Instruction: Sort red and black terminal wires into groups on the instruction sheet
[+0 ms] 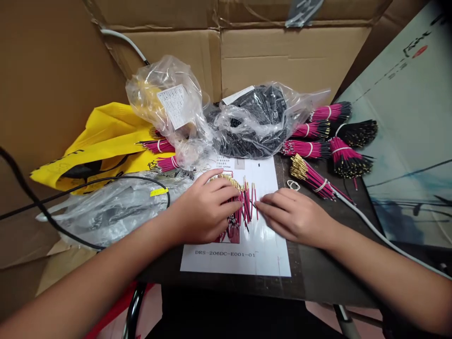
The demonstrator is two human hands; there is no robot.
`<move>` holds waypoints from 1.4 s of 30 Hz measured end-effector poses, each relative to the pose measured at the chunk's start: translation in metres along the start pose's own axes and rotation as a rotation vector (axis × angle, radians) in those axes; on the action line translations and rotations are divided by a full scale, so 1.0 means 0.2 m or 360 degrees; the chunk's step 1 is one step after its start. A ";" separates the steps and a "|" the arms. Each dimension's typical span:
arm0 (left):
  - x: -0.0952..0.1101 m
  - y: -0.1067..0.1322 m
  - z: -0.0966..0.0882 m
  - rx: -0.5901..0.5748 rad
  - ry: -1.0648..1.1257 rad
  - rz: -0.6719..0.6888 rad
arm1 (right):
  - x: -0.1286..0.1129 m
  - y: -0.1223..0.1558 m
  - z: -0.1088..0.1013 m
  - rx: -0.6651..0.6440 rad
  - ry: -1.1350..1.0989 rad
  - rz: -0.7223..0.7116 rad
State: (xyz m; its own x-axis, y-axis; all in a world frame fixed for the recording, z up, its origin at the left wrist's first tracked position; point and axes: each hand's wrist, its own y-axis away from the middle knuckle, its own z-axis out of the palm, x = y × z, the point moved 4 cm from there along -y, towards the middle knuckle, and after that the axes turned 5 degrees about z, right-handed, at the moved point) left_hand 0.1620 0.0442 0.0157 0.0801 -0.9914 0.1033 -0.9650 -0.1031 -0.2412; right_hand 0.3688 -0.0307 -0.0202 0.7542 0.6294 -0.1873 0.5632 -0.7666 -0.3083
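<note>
I'm looking down on a dark tabletop (310, 278) backed by cardboard box flaps (282, 61), with a printed white sheet (261, 254) lying on it. The loose pink wires (245, 207), tipped with gold pins, sit in a heap on that sheet between the hands. The left hand (205, 212) lies over them with fingers curved; I can't tell whether its grip pinches anything. The right hand (293, 219) keeps its grip flat, fingers together, tips just beside the wires. A clear bag of black parts (250, 122) and banded wire bundles (310, 146) hide the tabletop's far edge. The left palm hides some wires.
</note>
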 end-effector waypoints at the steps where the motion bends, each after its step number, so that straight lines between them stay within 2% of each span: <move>1: 0.00 -0.03 0.00 -0.0058 0.0014 -0.0010 | 0.01 0.02 -0.01 0.0006 0.0017 0.0016; 4: 0.00 -0.11 -0.01 -0.0174 0.0006 -0.0022 | 0.03 0.05 -0.02 -0.0007 0.0043 0.0096; 7: 0.00 -0.15 0.00 -0.0202 -0.0041 -0.0008 | 0.03 0.03 -0.01 -0.0097 0.0117 0.0164; 10: -0.01 -0.12 0.03 -0.0155 -0.0005 -0.0030 | 0.03 0.02 0.01 -0.0171 0.0187 0.0182; 15: -0.01 -0.08 0.06 -0.0149 0.0102 -0.0027 | 0.07 0.01 -0.01 -0.0067 0.0097 0.0323; 21: 0.01 -0.07 0.06 -0.0087 0.0202 -0.0040 | 0.09 -0.01 0.00 -0.0108 0.0065 0.0314; 25: -0.01 -0.06 0.06 -0.0075 0.0190 -0.0033 | 0.09 -0.01 -0.02 -0.0045 0.0037 0.0387; 32: 0.00 -0.07 0.07 -0.0149 0.0168 -0.0047 | 0.05 -0.02 -0.01 -0.0112 0.0069 0.0228; 36: 0.01 -0.07 0.09 -0.0202 0.0106 -0.0044 | 0.05 -0.02 -0.02 -0.0020 -0.0005 0.0231; 42: 0.00 -0.07 0.09 -0.0173 0.0078 -0.0054 | 0.06 0.00 -0.03 0.0082 0.0014 0.0160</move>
State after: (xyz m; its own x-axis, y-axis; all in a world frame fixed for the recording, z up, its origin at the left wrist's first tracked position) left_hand 0.1801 0.0449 0.0020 0.1035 -0.9822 0.1571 -0.9836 -0.1245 -0.1308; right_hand 0.3794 -0.0240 -0.0161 0.8089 0.5484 -0.2118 0.4667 -0.8181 -0.3359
